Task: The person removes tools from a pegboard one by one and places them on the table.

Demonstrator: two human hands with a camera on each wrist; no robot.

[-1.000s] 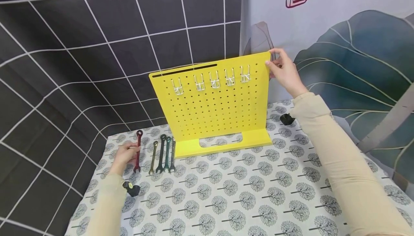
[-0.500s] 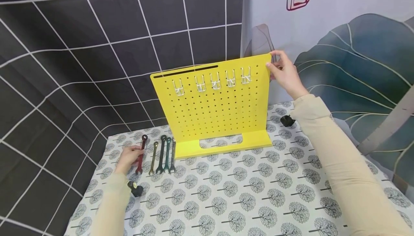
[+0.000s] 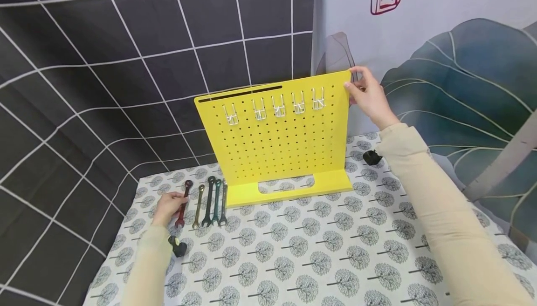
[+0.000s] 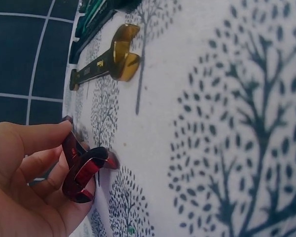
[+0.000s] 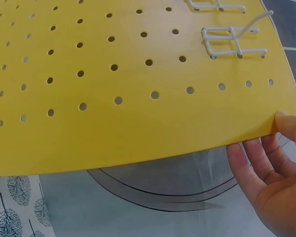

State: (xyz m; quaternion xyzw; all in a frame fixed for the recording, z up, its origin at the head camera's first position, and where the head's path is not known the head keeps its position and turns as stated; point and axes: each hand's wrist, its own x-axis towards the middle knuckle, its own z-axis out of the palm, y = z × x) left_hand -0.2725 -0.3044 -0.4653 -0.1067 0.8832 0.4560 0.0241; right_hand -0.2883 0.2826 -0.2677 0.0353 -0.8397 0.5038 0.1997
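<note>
My left hand (image 3: 169,207) pinches a red combination wrench (image 4: 86,173) between thumb and fingers, at the left of the table. In the left wrist view its open end points toward the camera, close above the cloth. Beside it lies a gold wrench (image 3: 199,207). Farther right lie a black wrench (image 3: 208,203), a green wrench (image 3: 216,202) and a grey wrench (image 3: 223,206), side by side. At the upper right corner of the yellow pegboard (image 3: 285,143), my right hand (image 3: 371,96) grips the edge, thumb in front and fingers behind.
Several white wire hooks (image 3: 299,103) sit in a row along the pegboard's upper part. The board stands on a yellow base (image 3: 331,181) on a tree-print tablecloth (image 3: 293,250). A dark gridded curtain (image 3: 147,82) hangs behind and to the left.
The left hand and the red wrench have shifted right, toward the gold wrench, and the red wrench now leans more. My right hand keeps its hold on the pegboard's corner.
</note>
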